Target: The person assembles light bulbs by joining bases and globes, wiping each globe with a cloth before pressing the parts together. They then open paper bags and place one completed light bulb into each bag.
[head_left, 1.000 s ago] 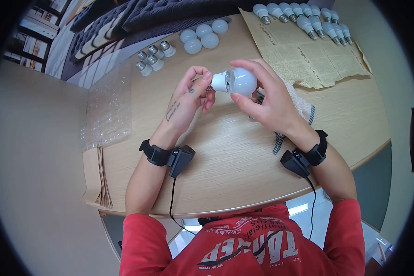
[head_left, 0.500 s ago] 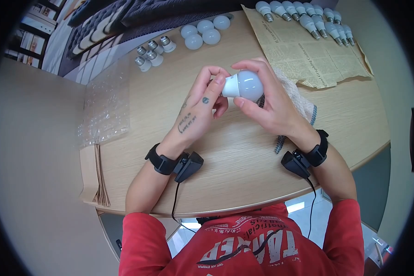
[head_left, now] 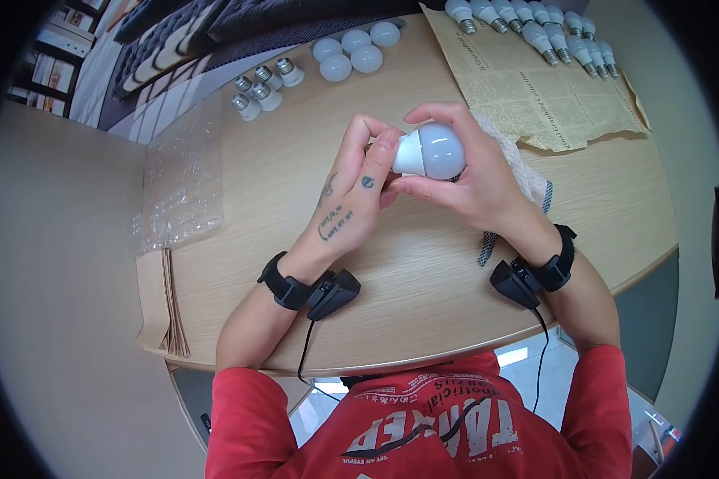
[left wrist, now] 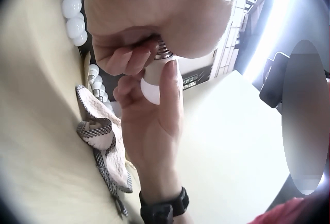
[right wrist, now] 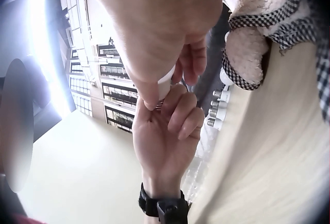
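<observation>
A white light bulb (head_left: 430, 152) is held above the wooden table (head_left: 391, 271) between both hands. My right hand (head_left: 465, 180) wraps its fingers and thumb round the frosted globe. My left hand (head_left: 358, 191) pinches the bulb's base end, its fingers curled over the metal screw cap (left wrist: 163, 54). In the left wrist view the bulb (left wrist: 154, 77) shows its white neck below the cap. In the right wrist view only a sliver of the bulb (right wrist: 165, 87) shows between the two hands.
A checked cloth (head_left: 527, 188) lies under my right hand. Crumpled newspaper (head_left: 527, 88) with a row of bulbs (head_left: 535, 28) sits far right. Loose globes (head_left: 351, 52) and bulb bases (head_left: 264, 88) lie at the far edge, clear plastic wrap (head_left: 184, 176) on the left.
The bulb turned, its globe now facing right and up. My left hand slid up and closer, its fingers now covering the bulb's base; the right hand keeps hold of the globe.
</observation>
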`<state>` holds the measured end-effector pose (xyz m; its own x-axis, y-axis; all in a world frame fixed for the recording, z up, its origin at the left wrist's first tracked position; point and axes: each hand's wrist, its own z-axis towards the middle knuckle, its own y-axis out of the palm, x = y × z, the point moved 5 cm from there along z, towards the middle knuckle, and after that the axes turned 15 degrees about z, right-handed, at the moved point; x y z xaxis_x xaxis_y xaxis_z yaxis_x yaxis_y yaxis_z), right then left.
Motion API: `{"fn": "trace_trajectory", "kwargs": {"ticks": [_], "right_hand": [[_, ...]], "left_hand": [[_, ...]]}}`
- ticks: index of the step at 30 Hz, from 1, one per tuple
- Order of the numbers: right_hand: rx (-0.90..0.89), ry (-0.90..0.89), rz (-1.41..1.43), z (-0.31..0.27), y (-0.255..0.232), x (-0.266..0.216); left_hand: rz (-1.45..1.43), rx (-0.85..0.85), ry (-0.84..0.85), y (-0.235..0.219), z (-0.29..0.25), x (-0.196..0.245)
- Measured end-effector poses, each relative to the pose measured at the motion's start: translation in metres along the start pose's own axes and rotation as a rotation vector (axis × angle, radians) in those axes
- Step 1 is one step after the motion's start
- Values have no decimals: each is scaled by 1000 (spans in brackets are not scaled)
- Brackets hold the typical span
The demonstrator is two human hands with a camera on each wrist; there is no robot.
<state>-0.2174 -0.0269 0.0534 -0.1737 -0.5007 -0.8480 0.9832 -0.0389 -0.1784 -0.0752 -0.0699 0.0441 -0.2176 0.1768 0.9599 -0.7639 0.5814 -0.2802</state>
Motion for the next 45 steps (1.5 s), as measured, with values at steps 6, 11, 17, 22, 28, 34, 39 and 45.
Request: {"fn": "trace_trajectory", "kwargs": {"ticks": [6,11,17,22,28,34,39,45], "right_hand": [[54,-110,-71,-1,1,-3],[19,-45,-86,-1,3,2],[-12,116,-12,3,0,-2],[108,207,212,3,-7,5],[227,211,407,2,-7,19],[193,273,335,3,-8,28],[278,160,273,17,-27,10],[241,212,-351,75,-141,6]], "left_hand": [[-14,9,2,4,1,2],[-91,-13,-48,7,1,-5],[-293,-43,-86,11,8,-26],[-408,-112,-5,21,8,-28],[-369,-156,27,26,7,-32],[-314,-147,-51,26,11,-43],[-347,-154,-65,21,13,-48],[-303,-150,-73,20,14,-48]]}}
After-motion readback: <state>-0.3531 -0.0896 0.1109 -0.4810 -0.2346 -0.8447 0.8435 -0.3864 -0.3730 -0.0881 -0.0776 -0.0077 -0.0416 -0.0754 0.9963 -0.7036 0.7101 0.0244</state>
